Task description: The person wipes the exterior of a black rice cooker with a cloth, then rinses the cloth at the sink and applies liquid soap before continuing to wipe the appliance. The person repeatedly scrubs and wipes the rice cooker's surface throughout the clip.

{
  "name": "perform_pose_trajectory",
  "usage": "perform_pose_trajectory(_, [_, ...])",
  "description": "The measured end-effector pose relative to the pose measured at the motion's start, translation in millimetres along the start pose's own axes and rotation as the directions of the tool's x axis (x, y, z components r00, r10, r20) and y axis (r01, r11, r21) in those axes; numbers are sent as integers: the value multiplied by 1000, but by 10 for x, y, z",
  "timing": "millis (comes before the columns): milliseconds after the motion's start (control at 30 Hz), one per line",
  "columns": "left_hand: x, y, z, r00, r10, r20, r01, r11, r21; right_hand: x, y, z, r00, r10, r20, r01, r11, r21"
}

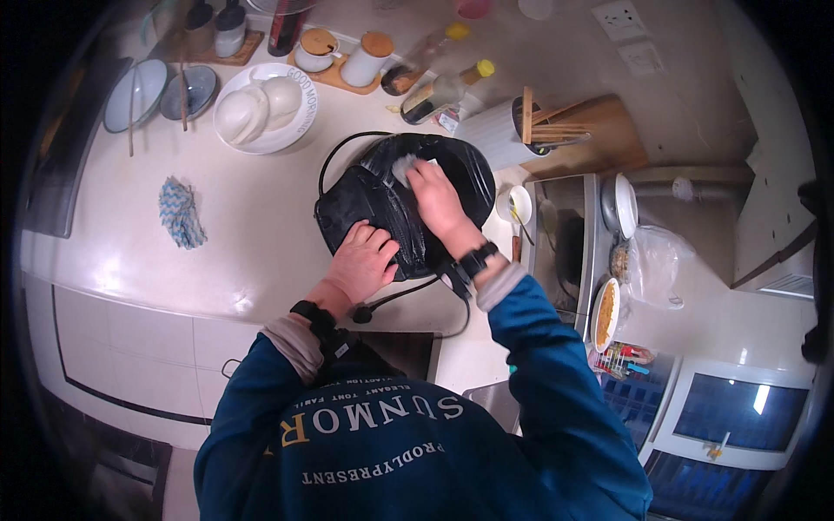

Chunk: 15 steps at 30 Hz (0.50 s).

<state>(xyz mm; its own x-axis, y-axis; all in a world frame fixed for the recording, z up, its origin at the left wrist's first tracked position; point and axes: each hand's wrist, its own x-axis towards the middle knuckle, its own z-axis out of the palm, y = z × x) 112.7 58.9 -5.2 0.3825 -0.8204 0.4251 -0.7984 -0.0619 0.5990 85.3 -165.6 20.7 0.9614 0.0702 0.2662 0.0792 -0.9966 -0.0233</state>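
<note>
A black kitchen appliance with a glossy, foam-streaked shell (pixel 384 208) lies on the pale countertop (pixel 260 195). My left hand (pixel 365 260) grips its near left side, fingers bent over the surface. Pinched in my right hand (pixel 438 195) is a grey scouring pad (pixel 405 169), pressed against the upper part of the shell; the hand is slightly blurred. A power plug (pixel 362 314) and its cord lie by the near edge of the appliance. To the left sits a crumpled blue-and-white patterned cloth (pixel 181 211), apart from both hands.
Behind stand a plate of white dough-like pieces (pixel 264 111), two bowls (pixel 189 94), lidded jars (pixel 368 58) and sauce bottles (pixel 436 98). A utensil holder (pixel 495 133) leans near a cutting board (pixel 593 137). At right are a small white cup (pixel 515 203) and dishes of food (pixel 606 316).
</note>
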Motion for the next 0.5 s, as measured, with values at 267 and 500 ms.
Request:
perform_pose_trajectory(267, [23, 1, -15, 998, 47, 39, -49, 998, 43, 86, 165, -122, 891, 438, -118, -450, 886, -112])
perform_pose_trajectory(500, [11, 16, 57, 998, 16, 64, -19, 999, 49, 162, -25, -19, 991, 116, -64, -117, 993, -19])
